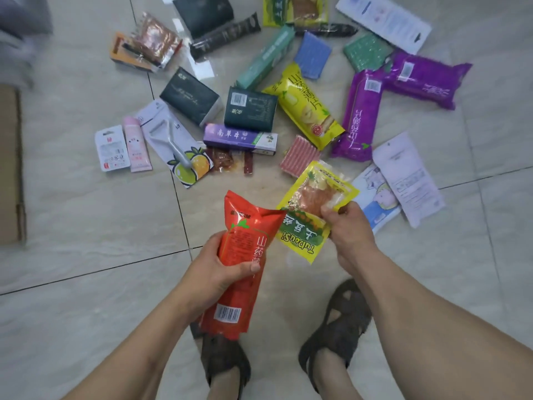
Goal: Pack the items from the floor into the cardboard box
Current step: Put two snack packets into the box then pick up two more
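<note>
My left hand [222,264] grips a long red snack packet [245,243] around its middle and holds it upright above the floor. My right hand [346,226] pinches a yellow snack packet [311,209] by its right edge, close beside the red one. The cardboard box [10,168] shows only as a brown flap at the far left edge. Many items lie spread on the tiled floor ahead: a yellow chip bag [305,105], two purple packets [360,114], dark green tissue packs [249,109], a purple toothpaste box [239,138] and a peeler on its card [173,140].
My two sandalled feet [337,321] stand just below the hands. White sheet packets [406,174] lie to the right, and a pink tube [135,145] and a small white card [111,148] to the left. More packets lie along the far edge.
</note>
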